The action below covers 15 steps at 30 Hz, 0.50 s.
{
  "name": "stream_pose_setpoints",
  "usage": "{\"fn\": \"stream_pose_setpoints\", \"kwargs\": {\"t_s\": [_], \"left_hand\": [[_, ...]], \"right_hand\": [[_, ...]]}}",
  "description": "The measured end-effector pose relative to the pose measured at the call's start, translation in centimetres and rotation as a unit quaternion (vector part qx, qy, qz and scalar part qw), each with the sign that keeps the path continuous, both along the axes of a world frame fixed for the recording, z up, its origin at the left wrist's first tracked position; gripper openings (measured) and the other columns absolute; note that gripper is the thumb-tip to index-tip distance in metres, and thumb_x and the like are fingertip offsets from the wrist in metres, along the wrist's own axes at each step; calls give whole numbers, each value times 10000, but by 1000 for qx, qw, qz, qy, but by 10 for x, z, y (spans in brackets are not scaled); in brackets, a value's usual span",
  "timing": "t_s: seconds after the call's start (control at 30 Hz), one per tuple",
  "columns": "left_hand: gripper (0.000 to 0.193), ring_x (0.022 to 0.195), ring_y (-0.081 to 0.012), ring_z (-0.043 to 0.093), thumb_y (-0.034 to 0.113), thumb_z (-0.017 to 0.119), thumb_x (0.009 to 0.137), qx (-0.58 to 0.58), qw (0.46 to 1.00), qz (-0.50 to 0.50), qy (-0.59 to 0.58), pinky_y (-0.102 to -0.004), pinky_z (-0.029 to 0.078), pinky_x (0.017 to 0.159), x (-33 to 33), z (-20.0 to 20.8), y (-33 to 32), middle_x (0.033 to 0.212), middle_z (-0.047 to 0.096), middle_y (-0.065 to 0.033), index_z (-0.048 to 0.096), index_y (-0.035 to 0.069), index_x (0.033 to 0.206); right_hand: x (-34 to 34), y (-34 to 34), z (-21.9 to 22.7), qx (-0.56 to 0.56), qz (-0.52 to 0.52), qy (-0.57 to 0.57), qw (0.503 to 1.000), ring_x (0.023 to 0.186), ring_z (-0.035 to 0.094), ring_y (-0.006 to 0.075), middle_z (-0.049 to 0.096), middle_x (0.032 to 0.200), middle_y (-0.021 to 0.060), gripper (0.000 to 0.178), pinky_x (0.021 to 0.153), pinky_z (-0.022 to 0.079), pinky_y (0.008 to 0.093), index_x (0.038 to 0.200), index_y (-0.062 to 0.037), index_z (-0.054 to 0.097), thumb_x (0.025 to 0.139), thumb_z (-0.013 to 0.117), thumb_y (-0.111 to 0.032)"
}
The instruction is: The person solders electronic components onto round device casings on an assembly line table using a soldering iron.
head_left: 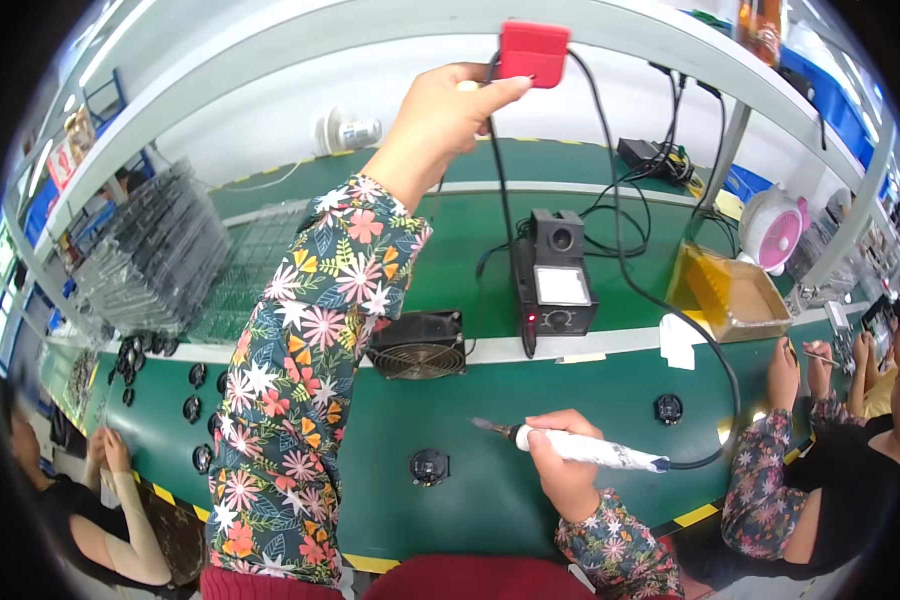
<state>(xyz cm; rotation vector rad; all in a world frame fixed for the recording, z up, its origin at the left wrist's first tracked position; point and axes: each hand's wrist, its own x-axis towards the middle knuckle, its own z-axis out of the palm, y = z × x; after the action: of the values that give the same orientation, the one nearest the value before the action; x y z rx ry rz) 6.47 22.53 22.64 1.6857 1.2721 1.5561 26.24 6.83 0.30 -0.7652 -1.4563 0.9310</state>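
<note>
My right hand [565, 470] is wrapped around the white handle of a soldering iron [595, 449]. Its tip points left above the green bench. Left of the tip, a small round black part [429, 467] lies on the bench. Raised to the shelf beam, my left hand [440, 120] has its fingers curled in, and its thumb reaches the lower edge of a red rectangular piece [533, 54]. A small cream-coloured bit shows between thumb and forefinger; what it belongs to is hidden. The iron's black cable [727, 380] loops up toward the red piece.
A black soldering station [558, 290] stands behind the bench strip, beside a black fan [417, 345]. More round black parts [192, 408] lie left, one [668, 408] right. Clear trays [150, 260] are stacked left; a yellow box [735, 295] sits right. Co-workers sit at both sides.
</note>
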Motion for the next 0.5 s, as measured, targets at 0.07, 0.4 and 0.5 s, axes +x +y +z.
{"fn": "stream_pose_setpoints", "kwargs": {"t_s": [0.07,0.4,0.5], "left_hand": [[386,587,-15,390,308,675,831,-3,999,-44,-4,-170,284,448,3,7,5,749,567,23,614,-4,1050],[298,568,-12,369,226,642,864,3,995,-97,-32,-174,257,411,22,13,15,862,654,-38,599,-25,1019],[300,570,-15,378,229,657,856,11,993,-109,-31,-177,264,414,25,14,16,878,657,-44,600,-21,1012]], "right_hand": [[2,1,2,-8,-1,9,1000,677,622,92,671,771,77,98,611,492,225,856,19,650,778,671,-36],[4,2,8,-7,-8,41,999,668,611,90,664,762,76,85,610,486,225,846,21,638,780,664,-26],[3,4,7,-1,-16,45,999,656,612,81,665,749,70,87,601,488,221,844,21,643,777,672,-26]]}}
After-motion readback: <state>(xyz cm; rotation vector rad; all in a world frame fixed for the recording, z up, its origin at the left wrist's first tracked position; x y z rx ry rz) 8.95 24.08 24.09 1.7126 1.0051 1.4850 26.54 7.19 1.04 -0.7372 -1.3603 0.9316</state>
